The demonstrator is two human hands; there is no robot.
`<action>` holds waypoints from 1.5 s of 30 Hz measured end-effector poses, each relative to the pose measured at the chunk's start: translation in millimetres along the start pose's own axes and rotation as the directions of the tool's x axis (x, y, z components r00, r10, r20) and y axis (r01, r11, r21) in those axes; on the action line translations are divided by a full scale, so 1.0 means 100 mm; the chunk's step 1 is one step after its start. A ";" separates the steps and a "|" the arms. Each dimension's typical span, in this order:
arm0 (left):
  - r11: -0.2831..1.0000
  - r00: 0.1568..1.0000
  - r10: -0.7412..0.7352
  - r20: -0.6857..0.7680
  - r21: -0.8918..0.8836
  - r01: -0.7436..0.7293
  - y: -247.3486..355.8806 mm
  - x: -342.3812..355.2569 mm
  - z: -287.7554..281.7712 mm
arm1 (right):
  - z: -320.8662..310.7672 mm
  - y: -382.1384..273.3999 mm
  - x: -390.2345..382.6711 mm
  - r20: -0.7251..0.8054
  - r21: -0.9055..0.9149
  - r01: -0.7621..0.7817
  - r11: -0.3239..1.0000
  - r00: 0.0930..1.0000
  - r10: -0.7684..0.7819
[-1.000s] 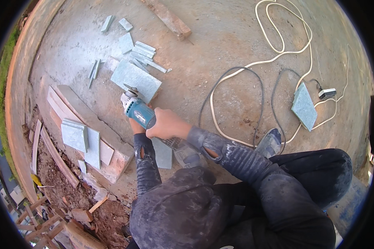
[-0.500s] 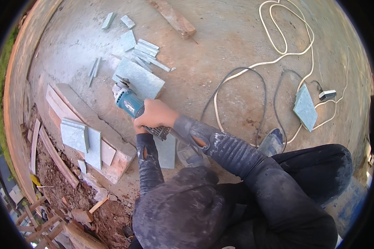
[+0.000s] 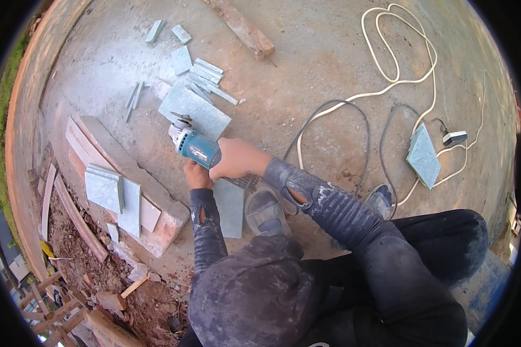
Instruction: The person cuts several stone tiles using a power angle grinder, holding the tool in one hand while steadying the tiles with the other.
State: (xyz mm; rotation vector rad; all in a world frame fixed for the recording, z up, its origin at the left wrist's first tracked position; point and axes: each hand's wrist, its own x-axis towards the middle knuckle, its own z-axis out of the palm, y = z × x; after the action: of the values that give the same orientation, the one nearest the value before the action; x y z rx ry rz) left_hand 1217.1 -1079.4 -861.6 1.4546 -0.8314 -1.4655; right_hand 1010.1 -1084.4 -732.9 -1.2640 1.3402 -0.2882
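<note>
At the left edge of the concrete floor [image 3: 318,55], stacked tiles [image 3: 103,188] rest on a stone block [image 3: 171,222] beside the dirt.

To their right, well in from that edge, lies a broad tile [image 3: 205,113], one corner toward the right hand. Treat it as stiff, fairly heavy and brittle, its corners likely to chip; dust may make it slippery. Take hold by opposite edges, clear of the disc.

Next is the grinder [image 3: 197,147], its head directed up and left. The disc [image 3: 182,123] stands at the broad tile's lower-left edge; whether it touches cannot be confirmed from this angle. Expect a rigid, smooth tool, weighted toward the head. Grasp the body behind the head and at the rear; keep fingers off the disc.

The left hand [image 3: 197,174] lies below the grinder, fingers clasped to its underside and partly concealed by the body. The right hand [image 3: 235,159] is wrapped over the rear body, fingers gripping it from above. The disc lies beyond the fingers of both hands, on the far side of the head.

At the floor's right side, a second tile [image 3: 424,157] lies near a white cord [image 3: 433,69].
</note>
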 end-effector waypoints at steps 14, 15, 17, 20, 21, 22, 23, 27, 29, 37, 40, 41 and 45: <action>0.993 0.998 -0.063 -0.028 -0.103 0.060 0.04 -0.05 -0.04 | 0.25 -0.12 -0.02 -0.125 0.193 -0.050 0.980 0.989 0.075; 0.992 0.999 -0.043 -0.020 -0.124 0.040 0.01 -0.05 -0.05 | 0.23 -0.16 0.06 -0.128 0.208 -0.049 0.977 0.989 0.077; 0.985 1.000 0.000 -0.005 -0.170 -0.001 0.04 -0.08 0.04 | 0.19 -0.22 0.20 -0.134 0.211 -0.039 0.977 0.989 0.068; 0.996 0.997 0.079 -0.010 -0.051 -0.079 0.02 -0.02 0.05 | 0.10 -0.27 0.37 -0.130 0.189 -0.011 0.982 0.991 0.036; 0.994 0.995 0.097 -0.017 -0.056 -0.098 0.01 -0.02 0.06 | 0.05 -0.27 0.40 -0.110 0.156 -0.006 0.988 0.994 0.024; 0.995 0.995 0.096 -0.020 -0.003 -0.096 0.03 -0.04 0.06 | 0.01 -0.26 0.43 -0.087 0.122 0.000 0.993 0.996 0.010; 0.996 0.996 0.082 -0.021 0.036 -0.082 0.02 -0.03 0.03 | -0.01 -0.24 0.44 -0.065 0.088 0.007 0.996 0.998 -0.001; 0.997 1.000 0.007 -0.006 0.073 -0.007 0.06 -0.04 0.07 | -0.11 -0.08 0.30 -0.045 0.039 -0.003 0.999 0.999 0.005; 0.999 1.000 -0.021 -0.010 0.030 0.021 0.08 -0.04 0.08 | -0.12 -0.03 0.15 -0.022 0.039 -0.013 0.999 1.000 0.013; 0.998 0.999 -0.055 0.002 0.023 0.055 -0.01 0.00 0.00 | 0.05 0.09 -0.31 -0.080 0.165 -0.076 0.983 0.993 0.090; 0.999 0.999 -0.047 -0.011 0.003 0.047 0.07 -0.05 0.09 | 0.12 0.08 -0.26 -0.116 0.192 -0.076 0.978 0.988 0.100; 0.999 0.999 -0.043 -0.009 0.004 0.043 0.06 -0.04 0.07 | 0.15 0.08 -0.20 -0.134 0.206 -0.056 0.977 0.987 0.085; 0.999 1.000 0.028 0.003 0.035 -0.028 0.08 -0.07 0.07 | 0.13 -0.02 0.09 -0.186 0.205 -0.018 0.979 0.981 0.057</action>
State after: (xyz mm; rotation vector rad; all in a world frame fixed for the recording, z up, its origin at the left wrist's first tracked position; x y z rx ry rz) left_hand 1210.8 -1076.6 -850.8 1.4618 -0.8800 -1.4384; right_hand 1024.6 -1085.5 -739.6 -1.0591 1.4555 -0.5176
